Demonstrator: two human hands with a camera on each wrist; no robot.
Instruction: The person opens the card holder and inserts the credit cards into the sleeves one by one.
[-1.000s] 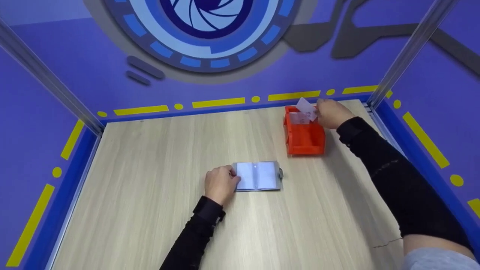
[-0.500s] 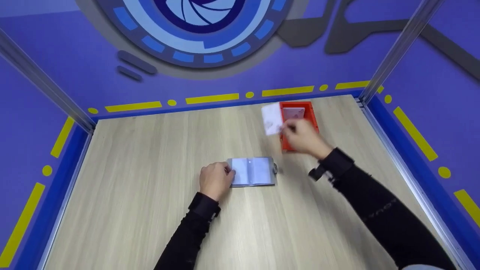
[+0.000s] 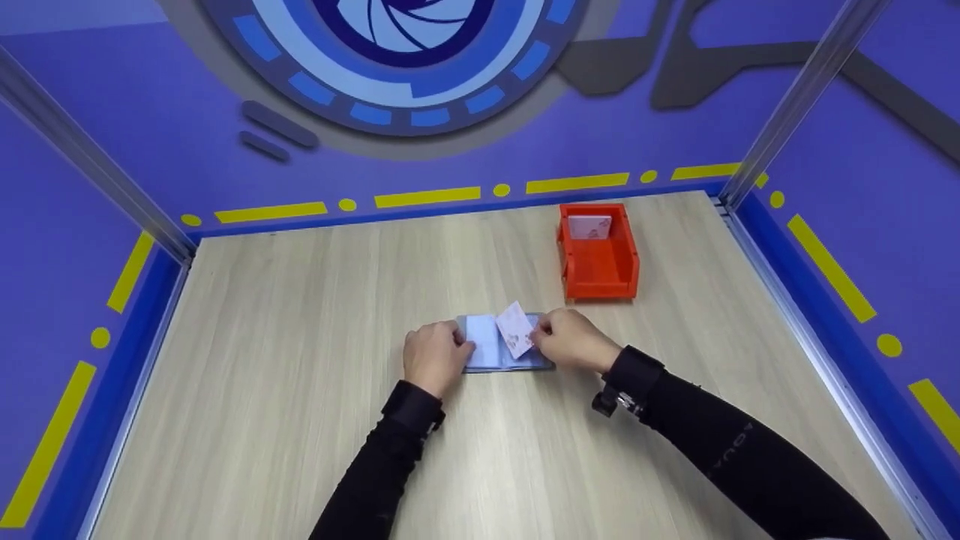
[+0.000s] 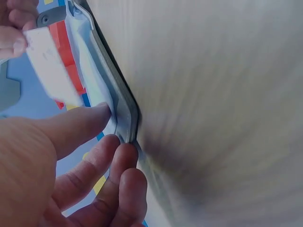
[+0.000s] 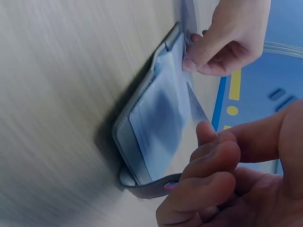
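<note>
An open grey card holder (image 3: 482, 343) with clear plastic sleeves lies on the wooden table. My left hand (image 3: 435, 358) pinches its left edge, thumb (image 4: 97, 118) on the sleeves and fingertips at the cover's edge. Between the thumb and fingers of my right hand (image 3: 576, 341) is a small white card (image 3: 514, 330) with a pinkish print. The card is tilted and overlaps the right-hand page in the head view. In the right wrist view, the holder's strap (image 5: 154, 189) with its snap sticks out close to my right fingers, and the card shows nearly edge-on.
A red plastic bin (image 3: 600, 289) stands at the back right of the table, and a similar printed card (image 3: 589, 227) leans against its back wall. Purple panels (image 3: 420, 176) enclose the table at the back and sides, with metal posts (image 3: 806, 101) at the corners.
My right hand has lifted a card out of the red bin and brought it left and nearer, over the card holder. The left hand keeps its hold on the holder's left edge.
</note>
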